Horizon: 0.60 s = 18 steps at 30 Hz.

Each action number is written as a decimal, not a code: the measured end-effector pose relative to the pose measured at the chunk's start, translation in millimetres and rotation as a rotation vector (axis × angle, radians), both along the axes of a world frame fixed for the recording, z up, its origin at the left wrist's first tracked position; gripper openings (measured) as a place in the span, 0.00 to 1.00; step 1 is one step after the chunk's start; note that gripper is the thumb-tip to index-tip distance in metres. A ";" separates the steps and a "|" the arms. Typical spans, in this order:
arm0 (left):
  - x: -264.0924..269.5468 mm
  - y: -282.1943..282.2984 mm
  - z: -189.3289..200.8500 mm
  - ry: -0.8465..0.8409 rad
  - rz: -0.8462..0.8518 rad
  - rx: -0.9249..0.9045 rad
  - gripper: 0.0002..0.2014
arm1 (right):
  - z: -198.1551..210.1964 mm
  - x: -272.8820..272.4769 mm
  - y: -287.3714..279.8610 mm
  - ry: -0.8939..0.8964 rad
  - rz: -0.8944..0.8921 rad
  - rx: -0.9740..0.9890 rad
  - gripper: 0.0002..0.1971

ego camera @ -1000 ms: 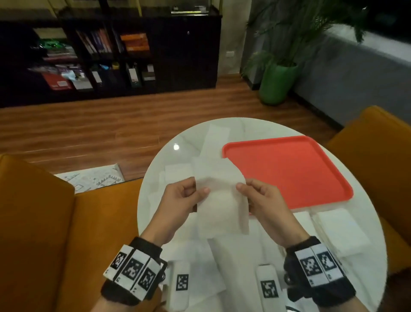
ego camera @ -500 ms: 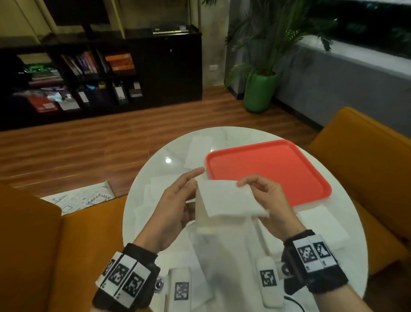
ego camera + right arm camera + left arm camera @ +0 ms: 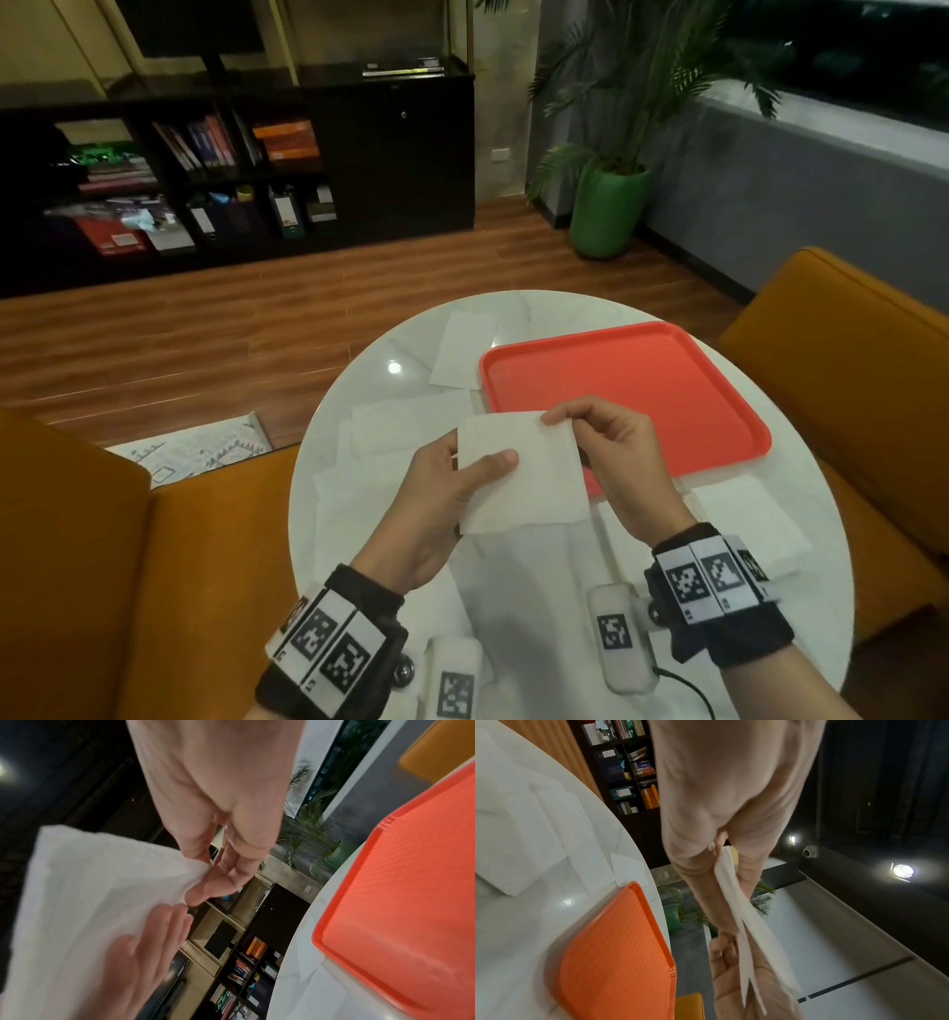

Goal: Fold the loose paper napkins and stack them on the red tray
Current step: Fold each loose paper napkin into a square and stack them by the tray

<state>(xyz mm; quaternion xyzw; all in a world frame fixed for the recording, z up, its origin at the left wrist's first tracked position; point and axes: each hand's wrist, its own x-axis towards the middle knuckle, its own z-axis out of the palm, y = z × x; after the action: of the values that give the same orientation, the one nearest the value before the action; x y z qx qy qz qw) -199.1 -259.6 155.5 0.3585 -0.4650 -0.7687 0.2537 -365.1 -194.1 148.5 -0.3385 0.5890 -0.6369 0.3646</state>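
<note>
I hold a white paper napkin (image 3: pixel 534 478) folded in half above the round white table (image 3: pixel 590 318). My left hand (image 3: pixel 452 483) pinches its left edge, thumb on top and fingers underneath. My right hand (image 3: pixel 590 437) pinches the top right corner between thumb and fingertips. The left wrist view shows the napkin (image 3: pixel 744 919) edge-on as doubled layers between both hands. In the right wrist view the napkin (image 3: pixel 97 892) spreads leftwards from my fingertips. The red tray (image 3: pixel 667 390) lies just beyond my right hand with nothing on it.
Several loose white napkins (image 3: pixel 462 349) lie over the table's left, near and right parts. Orange armchairs (image 3: pixel 847 360) flank the table on both sides. A black bookshelf (image 3: pixel 205 174) and a green plant pot (image 3: pixel 606 216) stand across the wooden floor.
The napkin hung open and long from both hands; its lower part has been brought up, so it is now doubled. My left thumb has come onto the top layer.
</note>
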 end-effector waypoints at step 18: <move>0.6 1.5 -4.0 0.022 0.197 -0.180 0.13 | 1.6 20.0 -1.3 -0.217 0.148 0.100 0.16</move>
<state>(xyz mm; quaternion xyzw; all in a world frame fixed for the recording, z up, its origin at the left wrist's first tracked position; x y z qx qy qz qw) -198.5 -258.1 151.5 0.3697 -0.4920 -0.6990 0.3641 -345.1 -195.5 150.1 -0.2917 0.5506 -0.6107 0.4887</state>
